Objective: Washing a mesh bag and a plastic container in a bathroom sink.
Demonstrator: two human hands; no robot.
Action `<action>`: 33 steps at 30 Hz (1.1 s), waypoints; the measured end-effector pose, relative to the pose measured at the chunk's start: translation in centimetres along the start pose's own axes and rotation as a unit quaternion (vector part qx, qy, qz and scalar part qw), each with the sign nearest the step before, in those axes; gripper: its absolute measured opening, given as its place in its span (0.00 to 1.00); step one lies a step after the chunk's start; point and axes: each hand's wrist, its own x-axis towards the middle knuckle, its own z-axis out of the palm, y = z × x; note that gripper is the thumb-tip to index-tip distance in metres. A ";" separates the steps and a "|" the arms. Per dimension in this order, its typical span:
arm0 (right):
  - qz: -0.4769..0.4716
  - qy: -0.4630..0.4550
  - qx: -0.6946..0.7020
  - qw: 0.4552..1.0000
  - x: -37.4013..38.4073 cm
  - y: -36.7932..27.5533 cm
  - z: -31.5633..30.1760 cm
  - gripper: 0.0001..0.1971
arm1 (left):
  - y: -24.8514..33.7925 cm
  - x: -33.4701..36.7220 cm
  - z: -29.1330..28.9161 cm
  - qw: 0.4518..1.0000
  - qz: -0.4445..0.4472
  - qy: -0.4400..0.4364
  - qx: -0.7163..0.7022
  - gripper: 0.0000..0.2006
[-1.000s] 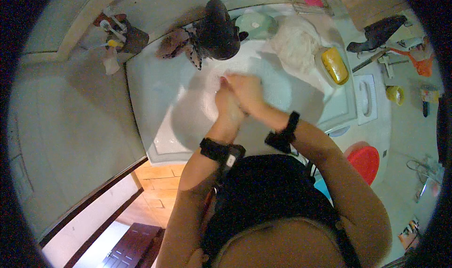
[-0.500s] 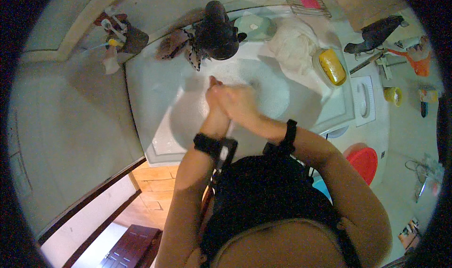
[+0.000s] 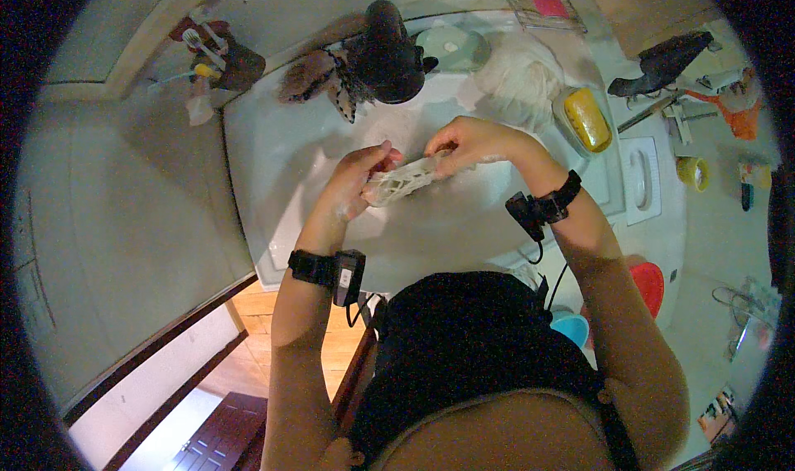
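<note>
The two hands, pressed together over the basin a moment ago, are now drawn apart, and a pale, whitish, lattice-like piece of soft-looking material (image 3: 403, 181) shows between them. No such piece could be made out in the earlier clasp; whether it was folded inside, I cannot tell. The left hand (image 3: 352, 181) is curled around the piece's left end, its thumb raised. The right hand (image 3: 474, 146) pinches the other end between thumb and fingers, its wrist bent. The piece hangs above the white, glossy sink basin (image 3: 489, 196), slightly slanted, its right end higher, with gaps visible in its weave.

For the work in hand, this seems to mean a turn from rubbing to opening the piece out, so that its mesh can be reached; whitish patches on the skin look like lather.

Nothing beyond the hands appears to have shifted: the bulky, rounded black object (image 3: 385, 61) stands behind the basin, with the crumpled white cloth bundle (image 3: 520, 82) and the rounded yellow block in its clear tray (image 3: 586, 120) on the right.
</note>
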 end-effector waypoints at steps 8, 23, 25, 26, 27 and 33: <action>-0.117 0.131 0.024 0.984 0.5 2.1 1.3 0.05 | -0.7 -0.4 -0.3 0.967 0.146 -0.039 0.204 0.11; -0.020 0.360 0.042 0.932 0.9 0.0 3.4 0.06 | -1.8 0.2 0.0 0.982 0.189 -0.015 -0.016 0.08; -0.003 0.297 0.081 0.951 0.9 -0.5 4.5 0.08 | -1.9 0.1 0.0 0.981 0.188 -0.029 -0.037 0.07; -0.024 0.278 0.096 0.955 1.3 -0.5 5.4 0.10 | -1.9 0.1 0.1 0.981 0.190 -0.027 -0.037 0.07; -0.047 0.259 0.112 0.958 1.8 -0.3 6.1 0.12 | -1.9 0.1 0.1 0.980 0.192 -0.025 -0.037 0.07; -0.086 0.268 0.196 0.939 2.6 0.3 6.9 0.17 | -2.1 0.8 -0.6 0.971 0.222 0.020 0.092 0.07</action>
